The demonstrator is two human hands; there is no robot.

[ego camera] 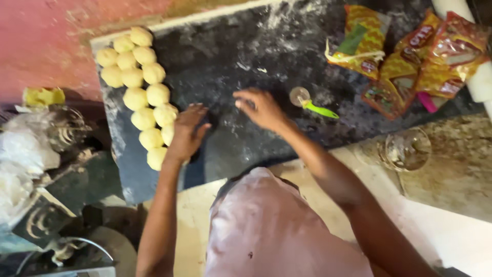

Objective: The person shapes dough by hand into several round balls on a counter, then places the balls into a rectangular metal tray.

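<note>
Left hand (pixel 185 134) beside dough balls (pixel 144 82) (dark slab (pixel 246 46))

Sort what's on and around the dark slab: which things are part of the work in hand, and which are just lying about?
In use:
dough balls, in two rows by the left hand
floured slab, under the right hand

Lying about:
green-handled cutter
snack packets
glass
white roller
clutter at left, too blurred to tell

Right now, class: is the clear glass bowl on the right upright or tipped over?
Upright. The glass bowl shows its round open rim facing the camera, resting on the speckled counter beside the dark slab.
</note>
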